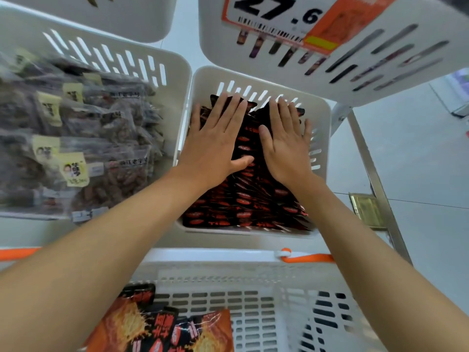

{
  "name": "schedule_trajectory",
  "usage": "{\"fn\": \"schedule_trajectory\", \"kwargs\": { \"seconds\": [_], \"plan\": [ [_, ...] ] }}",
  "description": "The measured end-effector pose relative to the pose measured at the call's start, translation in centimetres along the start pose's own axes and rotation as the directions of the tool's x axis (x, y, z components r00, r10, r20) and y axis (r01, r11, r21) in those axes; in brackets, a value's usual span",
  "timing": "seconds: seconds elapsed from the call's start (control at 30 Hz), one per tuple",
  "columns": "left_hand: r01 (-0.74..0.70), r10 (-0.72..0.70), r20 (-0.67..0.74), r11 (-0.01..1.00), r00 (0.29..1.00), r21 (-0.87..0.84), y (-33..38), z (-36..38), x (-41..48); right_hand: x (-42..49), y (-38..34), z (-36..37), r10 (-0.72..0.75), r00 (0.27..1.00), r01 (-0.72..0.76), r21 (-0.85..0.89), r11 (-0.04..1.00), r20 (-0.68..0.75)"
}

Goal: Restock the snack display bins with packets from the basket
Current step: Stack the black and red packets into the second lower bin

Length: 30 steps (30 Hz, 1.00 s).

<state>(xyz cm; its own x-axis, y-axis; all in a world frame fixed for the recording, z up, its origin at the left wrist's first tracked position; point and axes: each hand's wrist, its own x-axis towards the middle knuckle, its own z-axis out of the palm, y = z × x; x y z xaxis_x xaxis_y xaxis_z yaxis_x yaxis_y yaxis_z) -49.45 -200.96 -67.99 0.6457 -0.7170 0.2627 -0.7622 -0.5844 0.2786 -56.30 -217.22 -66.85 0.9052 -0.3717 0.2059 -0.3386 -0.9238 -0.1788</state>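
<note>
Both hands lie flat with fingers straight and gripping nothing: the left hand (215, 143) and right hand (286, 146) press side by side on the red-and-black packets (243, 199) at the far end of the middle display bin (322, 128). The likely reason is to push the standing rows back and level them, so they sit tidy and leave room at the near edge.

More packets (162, 329) of similar colours wait in the near left corner of the white basket (253, 308) below, whose orange handle (309, 257) rests along its far rim. So restocking seems unfinished.

The left bin (175, 72) holds clear packets (76, 138), too blurred to identify. An upper bin carries a price tag (266, 16). A metal rack frame (368, 161) stands on a pale tiled floor (418, 161).
</note>
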Motion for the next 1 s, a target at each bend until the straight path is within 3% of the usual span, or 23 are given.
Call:
{"fn": "schedule_trajectory", "kwargs": {
  "seconds": [0.1,0.23,0.37,0.43,0.53,0.63,0.67,0.73,0.8,0.83,0.9,0.93,1.0],
  "plan": [
    [0.000,0.001,0.027,1.000,1.000,-0.031,0.2,-0.8,-0.1,-1.0,-0.2,-0.3,-0.020,0.998,0.021,0.016,1.000,-0.057],
    [0.026,-0.019,0.106,0.998,0.994,-0.065,1.3,-2.5,-1.6,-4.1,-1.1,-1.0,-0.056,0.998,0.055,0.028,0.998,0.022],
    [0.089,-0.063,0.235,0.991,0.970,-0.101,2.4,-5.3,-5.4,-8.2,-2.6,-3.2,-0.006,0.996,-0.005,0.118,0.993,0.091],
    [0.120,-0.091,0.207,0.984,0.974,-0.134,2.4,-7.0,-8.6,-10.7,-3.7,-4.7,-0.005,1.000,0.000,0.212,0.977,0.026],
    [0.129,-0.113,0.095,0.974,0.989,-0.189,2.3,-9.6,-14.9,-14.4,-5.2,-6.6,-0.051,0.975,0.108,0.255,0.961,-0.218],
    [0.144,-0.131,0.088,0.975,0.987,-0.170,2.1,-11.0,-21.3,-19.4,-7.8,-6.8,-0.090,0.961,0.184,0.359,0.915,-0.262],
    [0.156,-0.141,0.113,0.978,0.984,-0.141,1.9,-11.1,-23.2,-21.3,-8.9,-6.4,-0.132,0.970,0.204,0.395,0.896,-0.203],
    [0.170,-0.155,0.160,0.982,0.975,-0.081,1.4,-11.0,-26.5,-24.7,-10.2,-4.2,-0.226,0.967,0.158,0.408,0.899,0.122],
    [0.223,-0.203,0.228,0.973,0.952,-0.065,0.9,-10.5,-29.5,-27.0,-10.2,-0.5,-0.219,0.820,0.068,0.290,0.955,0.529],
    [0.266,-0.238,0.275,0.961,0.932,-0.070,0.6,-10.2,-30.9,-28.0,-9.9,1.5,-0.186,0.731,0.048,0.222,0.974,0.657],
    [0.356,-0.305,0.362,0.931,0.881,-0.082,0.1,-9.5,-33.3,-29.7,-9.1,5.1,-0.128,0.637,0.055,0.120,0.991,0.760],
    [0.396,-0.333,0.399,0.914,0.854,-0.086,-0.2,-9.2,-34.3,-30.6,-8.8,6.5,-0.119,0.630,0.086,0.083,0.993,0.768],
    [0.470,-0.380,0.453,0.877,0.807,-0.103,-0.7,-8.9,-35.3,-32.1,-8.5,7.9,-0.122,0.682,0.134,0.041,0.990,0.721]
  ]
}}
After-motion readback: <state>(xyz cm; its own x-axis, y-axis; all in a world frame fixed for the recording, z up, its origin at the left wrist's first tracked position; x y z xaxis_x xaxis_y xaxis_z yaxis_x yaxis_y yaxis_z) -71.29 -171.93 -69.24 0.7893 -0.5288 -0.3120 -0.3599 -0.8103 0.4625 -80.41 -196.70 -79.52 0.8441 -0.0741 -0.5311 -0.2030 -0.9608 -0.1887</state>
